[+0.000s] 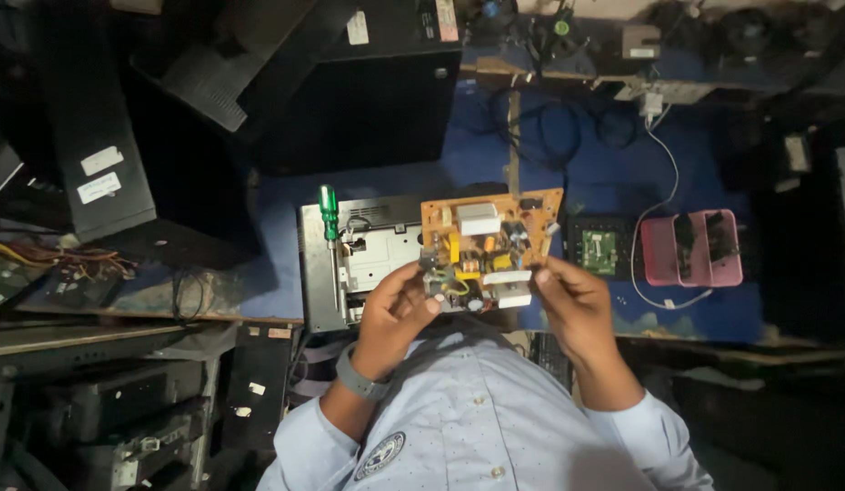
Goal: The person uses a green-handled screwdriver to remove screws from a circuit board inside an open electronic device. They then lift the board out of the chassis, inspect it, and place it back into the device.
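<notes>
The orange power-supply circuit board (490, 245) is lifted free above the opened metal chassis (368, 264), held just above the bench (568, 182). The left hand (395, 314) fingers pinch its 7 o'clock corner; the right hand (572, 305) grips its 4 o'clock edge. A green-handled screwdriver (330, 227) stands at 9 o'clock, a pink tray (695, 247) at 3 o'clock.
</notes>
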